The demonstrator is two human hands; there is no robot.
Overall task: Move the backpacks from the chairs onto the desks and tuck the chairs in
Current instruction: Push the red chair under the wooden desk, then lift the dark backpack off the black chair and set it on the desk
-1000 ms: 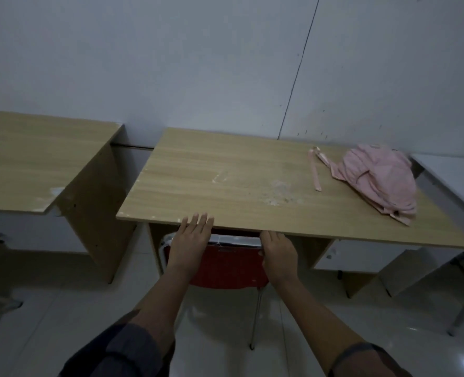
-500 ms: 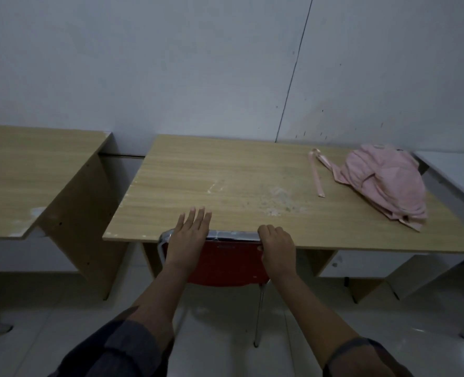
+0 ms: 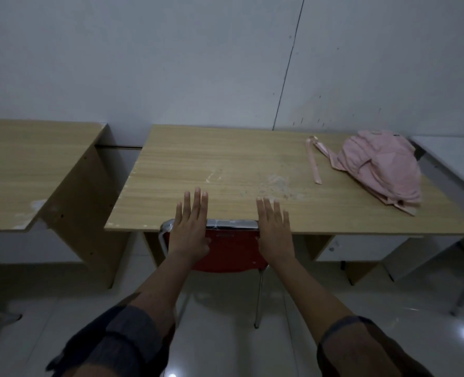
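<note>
Wooden surface against a grey wall: pink backpack lies at its right end. My left hand and right hand, fingers spread flat, gripping nothing, press the red chair tucked beneath.

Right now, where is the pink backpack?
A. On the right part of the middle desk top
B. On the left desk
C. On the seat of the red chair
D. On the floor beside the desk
A: the pink backpack lies on the right part of the middle desk, its strap spread on the wood, while the red chair stands pushed under the front edge.
</note>
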